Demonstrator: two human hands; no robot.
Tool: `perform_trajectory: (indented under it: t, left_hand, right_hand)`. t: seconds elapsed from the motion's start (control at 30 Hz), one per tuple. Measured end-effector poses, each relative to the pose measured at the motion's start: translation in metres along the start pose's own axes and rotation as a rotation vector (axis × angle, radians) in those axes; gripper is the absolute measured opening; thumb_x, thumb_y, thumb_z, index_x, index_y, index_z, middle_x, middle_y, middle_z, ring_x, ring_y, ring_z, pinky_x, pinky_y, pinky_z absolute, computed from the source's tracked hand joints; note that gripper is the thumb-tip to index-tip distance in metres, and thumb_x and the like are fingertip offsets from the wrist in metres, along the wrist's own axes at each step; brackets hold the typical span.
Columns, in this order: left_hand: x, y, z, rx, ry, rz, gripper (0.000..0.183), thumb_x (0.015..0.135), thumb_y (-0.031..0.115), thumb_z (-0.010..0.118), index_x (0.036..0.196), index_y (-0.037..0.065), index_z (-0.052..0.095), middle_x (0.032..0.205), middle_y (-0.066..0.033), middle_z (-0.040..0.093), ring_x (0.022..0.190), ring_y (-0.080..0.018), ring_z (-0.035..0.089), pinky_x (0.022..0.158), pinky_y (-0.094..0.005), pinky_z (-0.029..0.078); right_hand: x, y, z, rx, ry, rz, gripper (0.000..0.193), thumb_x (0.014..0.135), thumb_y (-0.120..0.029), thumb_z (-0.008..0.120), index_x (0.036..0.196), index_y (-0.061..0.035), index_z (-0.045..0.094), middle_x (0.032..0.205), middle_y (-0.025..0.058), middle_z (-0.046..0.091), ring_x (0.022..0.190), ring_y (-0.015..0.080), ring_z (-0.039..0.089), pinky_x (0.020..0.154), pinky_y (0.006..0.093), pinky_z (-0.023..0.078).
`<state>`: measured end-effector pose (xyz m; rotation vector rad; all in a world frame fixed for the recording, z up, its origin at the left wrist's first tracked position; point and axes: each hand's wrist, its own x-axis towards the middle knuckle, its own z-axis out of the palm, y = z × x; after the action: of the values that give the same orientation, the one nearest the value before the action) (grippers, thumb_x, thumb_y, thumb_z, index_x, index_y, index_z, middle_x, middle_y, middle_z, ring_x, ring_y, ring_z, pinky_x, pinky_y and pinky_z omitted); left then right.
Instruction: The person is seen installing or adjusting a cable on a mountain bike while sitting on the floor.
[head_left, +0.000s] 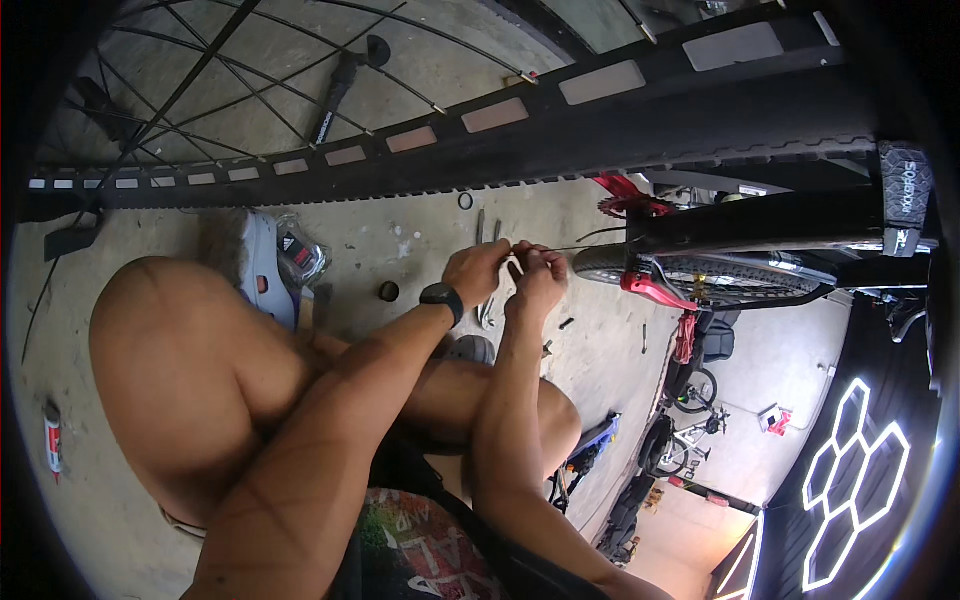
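Note:
My left hand (475, 276), with a dark watch (441, 303) on its wrist, and my right hand (538, 282) meet in front of me. Their fingers pinch the end of a thin cable (585, 247). From there the cable runs right toward the black bicycle frame (745, 222). The fingertips hide its very end, so I cannot tell whether a small fitting sits there. A red crank arm (655, 290) and a red chainring (632, 197) are on the bicycle, right of my hands. Below my hands, pliers-like metal tools (486, 312) lie on the concrete floor.
A large spoked wheel with a black tire (600, 135) crosses the upper view. On the floor are a black ring (388, 291), a plastic bag (303, 252) and a white-and-red tube (53, 440). Another bicycle (690, 440) stands by the wall, near hexagonal lights (857, 470).

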<state>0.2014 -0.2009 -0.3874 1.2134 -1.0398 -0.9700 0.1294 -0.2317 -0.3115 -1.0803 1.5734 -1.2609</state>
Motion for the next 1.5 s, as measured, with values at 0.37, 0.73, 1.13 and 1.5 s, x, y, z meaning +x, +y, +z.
perform_trajectory:
  t: [0.37,0.73,1.13,1.5]
  left_hand:
    - [0.024,0.032,-0.001,0.014,0.021,0.080,0.004,0.095,0.012,0.063,0.097,0.009,0.063,0.091,-0.0151,0.072,0.086,-0.0394,0.069,0.070,-0.0478,0.053]
    - [0.064,0.085,0.004,-0.172,-0.201,0.274,0.018,0.084,0.002,0.063,0.099,0.006,0.074,0.088,-0.0183,0.073,0.083,-0.0376,0.071,0.071,-0.0445,0.055]
    - [0.107,0.061,0.031,0.094,-0.168,0.194,0.016,0.089,0.022,0.063,0.092,0.008,0.070,0.087,-0.0182,0.072,0.087,-0.0412,0.070,0.075,-0.0488,0.055]
    - [0.088,0.041,0.015,0.077,-0.169,0.270,0.010,0.083,0.009,0.067,0.091,0.006,0.070,0.085,-0.0173,0.071,0.084,-0.0395,0.069,0.073,-0.0478,0.052]
  right_hand:
    - [0.003,-0.027,0.016,0.122,0.085,-0.285,0.005,0.100,0.002,0.053,0.104,0.0023,0.057,0.099,0.0138,0.066,0.088,0.0216,0.067,0.077,0.0334,0.057]
    - [0.017,-0.085,0.008,0.105,0.058,-0.472,0.022,0.106,-0.006,0.050,0.122,0.0000,0.063,0.088,0.0035,0.062,0.079,0.0088,0.055,0.065,0.0228,0.042]
    - [0.032,-0.054,0.025,-0.226,0.294,-0.438,0.030,0.100,-0.001,0.054,0.127,0.0108,0.062,0.120,0.0192,0.069,0.105,0.0260,0.066,0.090,0.0340,0.054]
    - [0.035,-0.040,0.017,-0.348,0.297,-0.586,0.016,0.097,-0.002,0.060,0.103,0.0097,0.069,0.096,0.0155,0.073,0.085,0.0220,0.068,0.078,0.0332,0.055]
